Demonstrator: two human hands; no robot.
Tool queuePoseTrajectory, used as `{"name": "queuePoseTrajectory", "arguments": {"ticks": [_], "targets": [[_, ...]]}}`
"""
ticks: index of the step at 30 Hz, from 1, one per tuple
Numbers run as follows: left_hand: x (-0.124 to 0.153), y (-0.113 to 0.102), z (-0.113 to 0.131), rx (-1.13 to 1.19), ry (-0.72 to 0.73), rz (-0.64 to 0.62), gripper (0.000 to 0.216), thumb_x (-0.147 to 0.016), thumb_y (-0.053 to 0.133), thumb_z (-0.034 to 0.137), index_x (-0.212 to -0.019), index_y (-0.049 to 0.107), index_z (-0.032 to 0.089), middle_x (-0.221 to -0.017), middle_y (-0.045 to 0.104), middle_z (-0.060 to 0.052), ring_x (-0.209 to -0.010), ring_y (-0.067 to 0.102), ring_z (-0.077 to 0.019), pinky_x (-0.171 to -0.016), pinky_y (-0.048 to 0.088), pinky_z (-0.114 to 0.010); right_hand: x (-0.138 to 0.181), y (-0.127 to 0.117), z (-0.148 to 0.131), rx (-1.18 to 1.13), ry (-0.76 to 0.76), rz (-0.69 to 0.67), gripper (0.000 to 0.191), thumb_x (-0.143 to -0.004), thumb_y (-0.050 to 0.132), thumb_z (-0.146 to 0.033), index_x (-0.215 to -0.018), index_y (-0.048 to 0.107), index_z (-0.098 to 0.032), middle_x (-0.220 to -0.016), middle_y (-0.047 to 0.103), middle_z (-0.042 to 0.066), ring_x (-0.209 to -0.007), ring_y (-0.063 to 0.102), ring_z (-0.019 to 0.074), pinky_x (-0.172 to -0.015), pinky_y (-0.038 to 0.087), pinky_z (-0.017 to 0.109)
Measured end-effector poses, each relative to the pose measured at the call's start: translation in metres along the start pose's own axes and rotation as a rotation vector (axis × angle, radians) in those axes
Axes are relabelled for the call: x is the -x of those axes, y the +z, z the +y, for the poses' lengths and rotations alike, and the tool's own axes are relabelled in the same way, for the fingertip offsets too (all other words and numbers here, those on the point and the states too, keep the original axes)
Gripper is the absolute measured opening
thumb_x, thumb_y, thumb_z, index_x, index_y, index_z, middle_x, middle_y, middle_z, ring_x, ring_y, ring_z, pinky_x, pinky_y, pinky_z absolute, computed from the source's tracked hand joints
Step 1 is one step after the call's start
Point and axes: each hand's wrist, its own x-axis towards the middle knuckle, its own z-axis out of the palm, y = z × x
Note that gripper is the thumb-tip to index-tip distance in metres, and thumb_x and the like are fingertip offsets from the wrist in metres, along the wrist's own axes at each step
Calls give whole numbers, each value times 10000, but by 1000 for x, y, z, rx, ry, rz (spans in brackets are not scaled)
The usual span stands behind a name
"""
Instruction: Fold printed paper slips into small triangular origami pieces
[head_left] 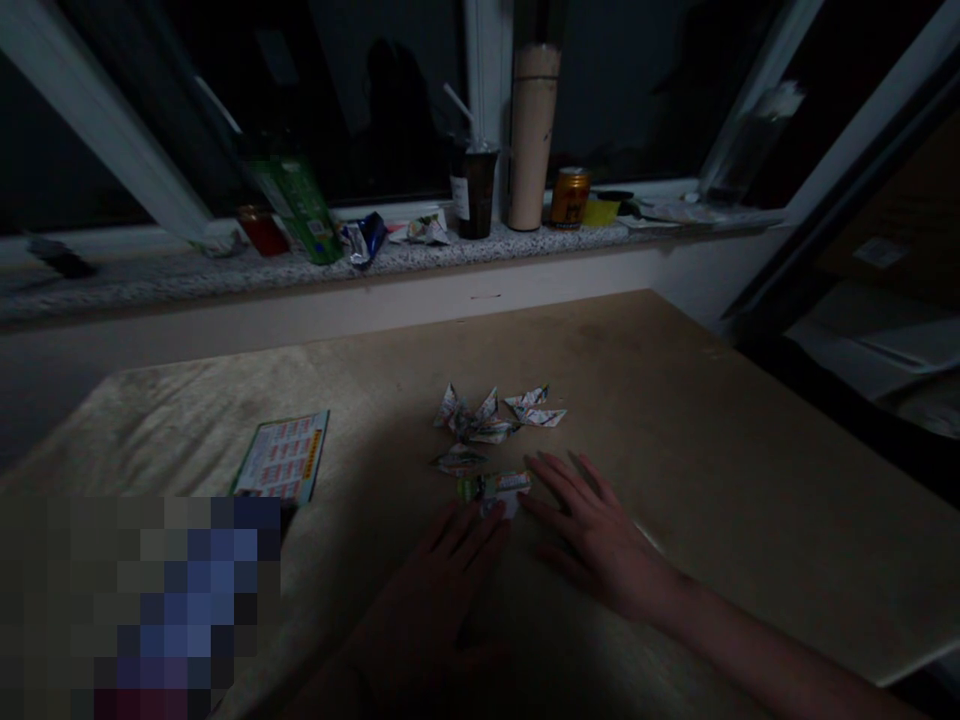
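A small folded piece of printed paper (514, 483), green at its left end, lies on the table in front of me. My left hand (457, 550) rests flat with its fingertips on the paper's lower edge. At the paper's right side is my right hand (592, 535), fingers spread, the fingertips at or touching its edge. Just beyond lie several pointed folded paper pieces (491, 430) with printed patterns, loosely grouped. One more folded piece (459, 459) sits between that group and my left hand. The light is dim and the left hand is in shadow.
A printed booklet (285, 455) lies on the left of the brown table (637, 360). Along the granite windowsill (420, 258) stand a green carton (300, 210), a dark cup with a straw (474, 190), a tall beige flask (532, 140) and a gold can (570, 198). The lower left is pixelated.
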Motion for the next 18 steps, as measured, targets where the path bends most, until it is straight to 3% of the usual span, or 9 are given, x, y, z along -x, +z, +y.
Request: {"name": "queuePoseTrajectory", "arguments": {"ticks": [18], "targets": [[-1, 1, 0, 0, -2, 11, 861, -809, 438, 608, -1448, 45, 185, -1519, 54, -45, -1369, 71, -276, -1112, 64, -443, 1, 2, 0, 16, 21, 6, 466, -857, 520, -305, -1309, 443, -225, -1478, 243, 93, -1340, 219, 305, -1056, 165, 595]]}}
